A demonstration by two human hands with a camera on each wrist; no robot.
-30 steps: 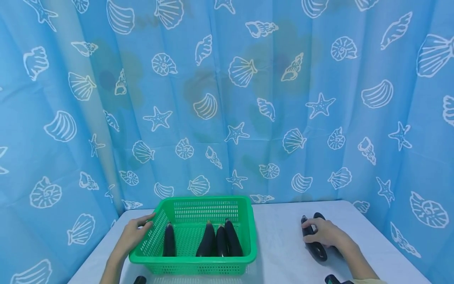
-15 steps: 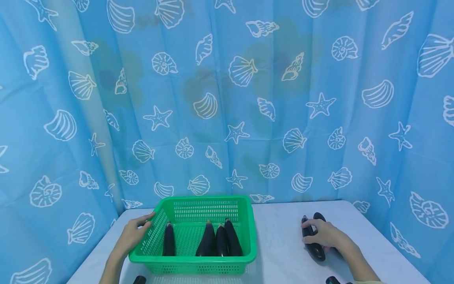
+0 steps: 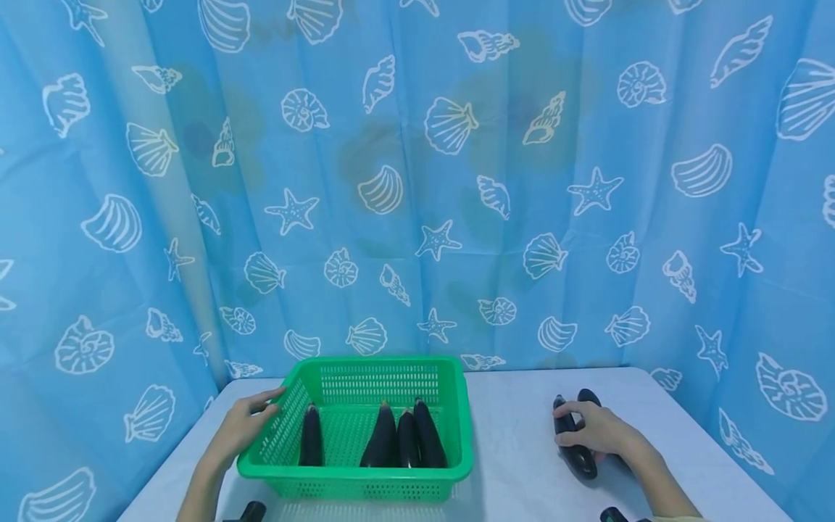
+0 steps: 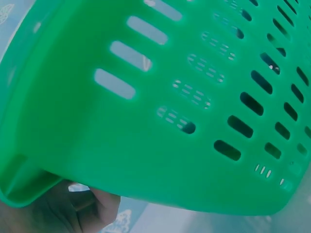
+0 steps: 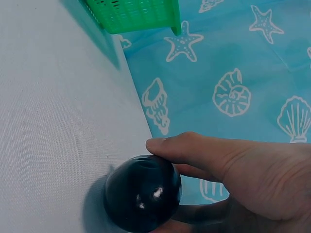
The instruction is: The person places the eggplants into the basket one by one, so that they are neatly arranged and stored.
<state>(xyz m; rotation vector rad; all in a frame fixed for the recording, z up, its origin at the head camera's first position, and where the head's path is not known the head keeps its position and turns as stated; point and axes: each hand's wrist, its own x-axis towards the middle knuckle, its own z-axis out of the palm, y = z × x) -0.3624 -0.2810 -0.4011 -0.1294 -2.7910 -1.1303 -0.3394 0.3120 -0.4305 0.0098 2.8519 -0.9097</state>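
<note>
My right hand [image 3: 596,429] grips a dark, glossy eggplant [image 3: 577,460] lying on the right of the table, thumb and fingers on its two sides. A rounded end of this eggplant [image 5: 143,194] faces the right wrist camera. Beside it lies another eggplant [image 3: 587,396], partly hidden behind the hand. On the left, my left hand [image 3: 241,424] holds the left rim of a green plastic basket [image 3: 352,473]; its fingers [image 4: 104,208] curl by the rim in the left wrist view. Inside the basket, one eggplant [image 3: 312,438] lies left and three, including a middle one [image 3: 408,442], sit together on the right.
A white cloth covers the table [image 3: 512,435], with bare cloth between the basket and the right-hand eggplants. A blue shell-print curtain [image 3: 404,217] hangs behind and at both sides. Dark device parts [image 3: 253,511] show at the bottom edge.
The lower end of the gripped eggplant has shifted slightly left. Both hands stay nearly in place. The head view has tilted a little.
</note>
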